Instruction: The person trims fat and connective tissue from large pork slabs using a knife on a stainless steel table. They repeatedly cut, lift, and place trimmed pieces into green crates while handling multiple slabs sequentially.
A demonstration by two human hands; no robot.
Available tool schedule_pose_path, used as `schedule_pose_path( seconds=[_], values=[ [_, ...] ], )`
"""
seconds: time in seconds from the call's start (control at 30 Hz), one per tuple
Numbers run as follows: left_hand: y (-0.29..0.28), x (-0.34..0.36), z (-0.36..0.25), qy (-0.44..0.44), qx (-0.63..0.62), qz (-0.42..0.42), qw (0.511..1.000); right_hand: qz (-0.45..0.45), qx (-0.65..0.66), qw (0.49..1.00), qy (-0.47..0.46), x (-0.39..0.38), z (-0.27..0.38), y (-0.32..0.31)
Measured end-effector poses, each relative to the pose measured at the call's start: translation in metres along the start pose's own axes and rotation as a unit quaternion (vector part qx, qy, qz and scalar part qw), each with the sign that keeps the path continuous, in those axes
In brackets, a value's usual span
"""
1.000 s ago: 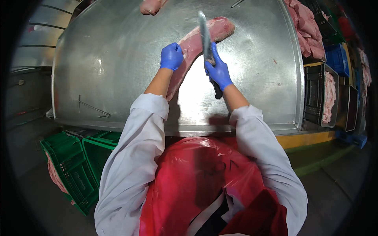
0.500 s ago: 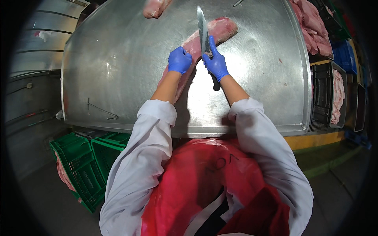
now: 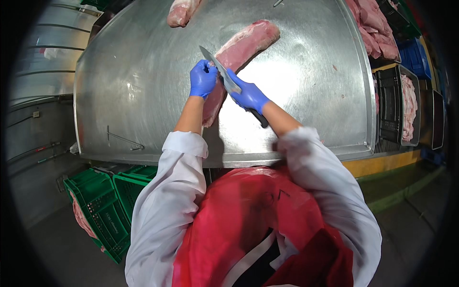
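A long pale-pink loin of meat (image 3: 248,45) lies slantwise on the steel table, its far end up to the right. My right hand (image 3: 250,95), in a blue glove, grips a knife (image 3: 221,71) with a black handle. The blade points up and left across the loin, its tip just beyond the meat's left edge. At that left edge my left hand (image 3: 202,80), also blue-gloved, is closed in a pinch close to the blade. A small pinkish bit shows by its fingertips, too small to name. Both hands partly cover the loin's middle.
Another piece of meat (image 3: 182,11) lies at the table's (image 3: 143,95) far side. A thin metal rod (image 3: 125,138) rests near the front left. Crates of meat (image 3: 409,110) stand along the right; green crates (image 3: 98,210) stand on the floor at the lower left.
The knife has swung from nearly upright to a leftward slant, its tip moving down and left. My left hand has shifted slightly left, toward the loin's edge.
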State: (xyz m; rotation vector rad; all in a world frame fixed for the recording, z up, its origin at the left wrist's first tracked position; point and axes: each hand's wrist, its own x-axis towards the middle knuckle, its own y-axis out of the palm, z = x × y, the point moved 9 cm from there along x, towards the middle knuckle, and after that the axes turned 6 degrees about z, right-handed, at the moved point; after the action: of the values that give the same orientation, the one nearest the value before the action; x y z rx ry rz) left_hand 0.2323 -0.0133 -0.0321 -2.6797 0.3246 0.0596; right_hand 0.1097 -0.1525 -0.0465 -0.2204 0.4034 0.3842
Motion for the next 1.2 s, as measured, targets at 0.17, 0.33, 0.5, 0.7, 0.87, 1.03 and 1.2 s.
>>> schedule_pose_path(
  seconds=[0.17, 0.33, 0.5, 0.7, 0.87, 1.03, 1.2],
  values=[
    [-0.02, -0.012, 0.001, -0.044, -0.098, 0.009, 0.994, 0.039, -0.025, 0.997, 0.066, -0.011, 0.006, 0.029],
    [-0.053, -0.021, -0.022, 0.068, -0.119, -0.013, 0.99, 0.054, -0.021, 0.996, 0.063, -0.045, -0.011, 0.048],
    [-0.067, -0.023, -0.028, 0.077, -0.117, -0.019, 0.99, 0.035, -0.011, 0.997, 0.062, 0.01, 0.018, 0.051],
    [-0.106, -0.046, -0.026, 0.086, -0.214, -0.032, 0.972, 0.072, -0.12, 0.99, -0.006, -0.064, -0.012, 0.084],
    [-0.108, -0.062, -0.045, 0.1, -0.268, -0.053, 0.957, 0.028, -0.118, 0.992, -0.014, 0.026, 0.021, 0.087],
    [-0.139, -0.083, -0.032, 0.113, -0.465, -0.054, 0.877, 0.095, -0.159, 0.982, -0.034, -0.066, -0.023, 0.119],
    [-0.145, -0.102, -0.049, 0.138, -0.542, -0.015, 0.829, 0.08, -0.217, 0.973, -0.001, 0.02, 0.038, 0.129]
  ],
)
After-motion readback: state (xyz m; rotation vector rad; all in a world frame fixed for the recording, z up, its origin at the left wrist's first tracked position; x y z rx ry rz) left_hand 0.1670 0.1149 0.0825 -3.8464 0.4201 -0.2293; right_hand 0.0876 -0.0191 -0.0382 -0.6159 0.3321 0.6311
